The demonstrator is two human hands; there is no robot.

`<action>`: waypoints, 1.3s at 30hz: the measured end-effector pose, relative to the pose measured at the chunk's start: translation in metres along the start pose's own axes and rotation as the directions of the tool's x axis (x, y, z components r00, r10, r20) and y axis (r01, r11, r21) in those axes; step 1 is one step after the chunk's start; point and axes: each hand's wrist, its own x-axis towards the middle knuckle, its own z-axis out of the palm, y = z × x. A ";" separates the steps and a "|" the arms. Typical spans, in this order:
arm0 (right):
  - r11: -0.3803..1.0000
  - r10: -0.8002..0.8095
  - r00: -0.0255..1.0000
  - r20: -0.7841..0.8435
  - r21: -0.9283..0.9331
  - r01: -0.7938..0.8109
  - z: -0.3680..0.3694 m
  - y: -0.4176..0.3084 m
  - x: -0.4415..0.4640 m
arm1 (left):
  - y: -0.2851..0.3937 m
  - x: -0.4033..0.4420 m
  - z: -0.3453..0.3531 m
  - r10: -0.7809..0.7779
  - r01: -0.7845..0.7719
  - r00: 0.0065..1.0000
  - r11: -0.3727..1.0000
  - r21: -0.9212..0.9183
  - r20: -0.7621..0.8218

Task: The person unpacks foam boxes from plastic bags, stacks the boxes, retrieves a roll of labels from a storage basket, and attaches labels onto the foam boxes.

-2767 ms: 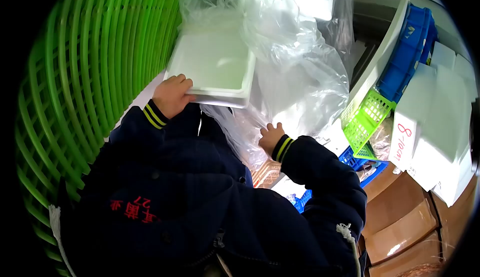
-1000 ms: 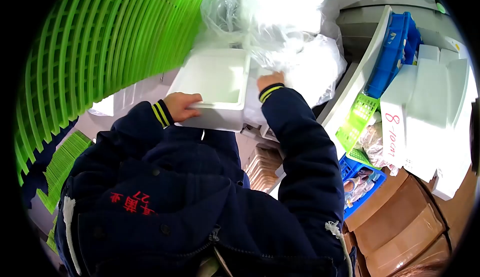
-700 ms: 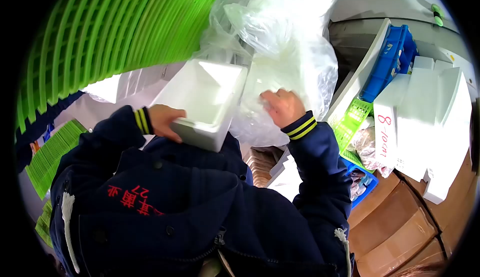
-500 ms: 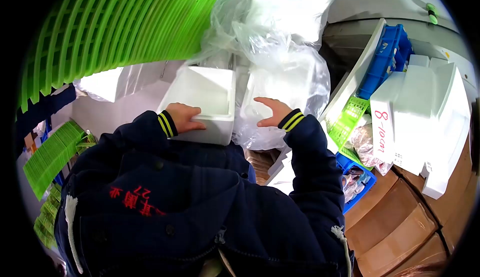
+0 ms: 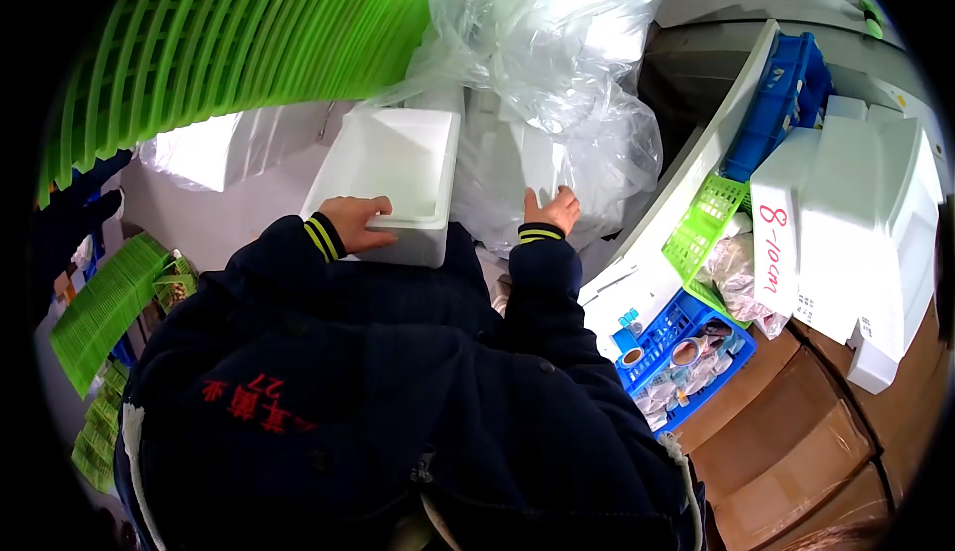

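A white, foam-looking box (image 5: 425,245) with no lid stands in front of my body. My left hand (image 5: 360,223) grips its near-left rim, thumb and fingers around the edge. To the right of the box, my right hand (image 5: 553,211) reaches forward with its fingers apart. Its fingertips are at a clear plastic bag (image 5: 622,158), and it holds nothing. White box shapes show through the bag, blurred by the crinkled film.
Nested green plastic baskets (image 5: 249,44) rise at upper left. At right are a blue crate (image 5: 766,103), a green basket (image 5: 706,223), a blue basket (image 5: 686,407) with small packets and tape rolls, white boxes (image 5: 856,223), a "8-10cm" sign (image 5: 774,253) and brown cartons (image 5: 776,422).
My right hand has turned from pointing left, with its fingers apart in the air, to reaching forward at the plastic bag. My left hand stays on the box. The view has shifted slightly.
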 end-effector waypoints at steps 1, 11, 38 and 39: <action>0.990 0.121 0.985 0.123 -0.084 -0.112 0.002 0.000 -0.007 | 0.007 -0.001 -0.004 -0.071 0.068 0.994 0.997 0.046 0.079; 0.963 -0.261 0.958 -0.123 0.032 0.266 -0.086 -0.065 0.008 | -0.003 -0.004 0.026 0.172 -0.198 0.973 0.964 0.179 0.151; 0.569 -0.796 0.605 -0.029 0.304 0.764 -0.124 -0.290 -0.222 | -0.043 -0.172 -0.058 0.025 -0.032 0.992 0.998 0.056 0.124; 0.629 -0.770 0.629 0.105 0.288 0.722 -0.121 -0.281 -0.220 | -0.036 -0.172 -0.060 0.069 -0.076 0.990 0.996 0.049 0.122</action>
